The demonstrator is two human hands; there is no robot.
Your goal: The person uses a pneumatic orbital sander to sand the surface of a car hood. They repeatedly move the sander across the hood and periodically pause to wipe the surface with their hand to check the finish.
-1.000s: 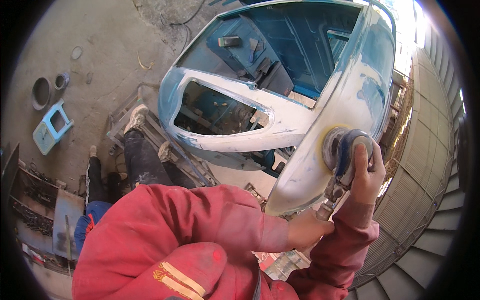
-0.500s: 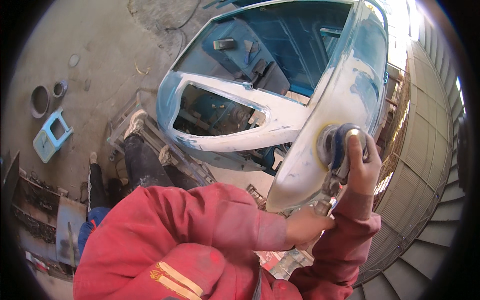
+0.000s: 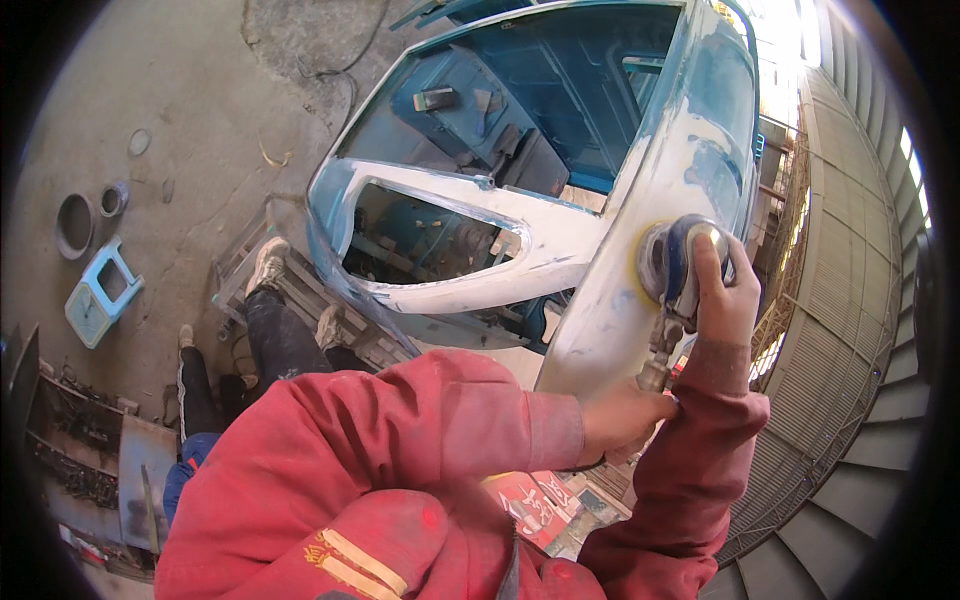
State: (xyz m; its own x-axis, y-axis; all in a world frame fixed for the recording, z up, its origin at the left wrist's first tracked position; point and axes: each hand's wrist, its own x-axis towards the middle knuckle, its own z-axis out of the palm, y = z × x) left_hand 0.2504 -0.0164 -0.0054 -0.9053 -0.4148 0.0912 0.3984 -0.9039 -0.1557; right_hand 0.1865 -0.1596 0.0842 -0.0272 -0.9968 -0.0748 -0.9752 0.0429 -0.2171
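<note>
My right hand (image 3: 727, 298) is wrapped over a round air sander (image 3: 678, 262) with a blue and silver body. Its pad lies against the white, filler-coated pillar of a blue vehicle cab (image 3: 590, 325), inside a yellowish ring on the surface. Below the sander, my left hand (image 3: 625, 420) is closed around the metal air fitting (image 3: 655, 374) at its tail; part of that grip and the hose beyond it are hidden. White patches and bare blue paint show along the cab's frame, around an oval opening.
A sanding block (image 3: 436, 99) and a scraper (image 3: 484, 112) lie inside the cab. At left, a light-blue stool (image 3: 104, 292) is tipped over near round rings (image 3: 75, 226). A metal frame (image 3: 262, 245) stands below the cab. Another person's leg (image 3: 193, 385) shows at lower left.
The sander and both hands have moved up along the white pillar, away from me. The view has shifted slightly. Both grips stay the same.
</note>
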